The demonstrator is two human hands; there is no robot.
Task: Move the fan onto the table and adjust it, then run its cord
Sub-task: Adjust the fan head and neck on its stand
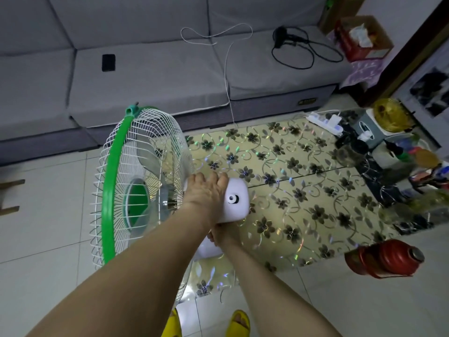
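The fan point(136, 181) has a white wire cage with a green rim and a white motor housing point(237, 200). It stands at the left end of the low table point(303, 190), which has a floral glass top. My left hand point(206, 193) lies over the top of the motor housing, fingers wrapped on it. My right hand point(222, 235) grips the fan just below the housing, partly hidden under it. A thin white cord point(227, 69) runs from the sofa down toward the table.
A grey sofa point(158, 69) stands behind the table, with a black hair dryer point(281, 36) and a black remote point(108, 62) on it. A white power strip point(325, 120) and clutter fill the table's right end. A red thermos point(386, 259) stands on the floor at the right.
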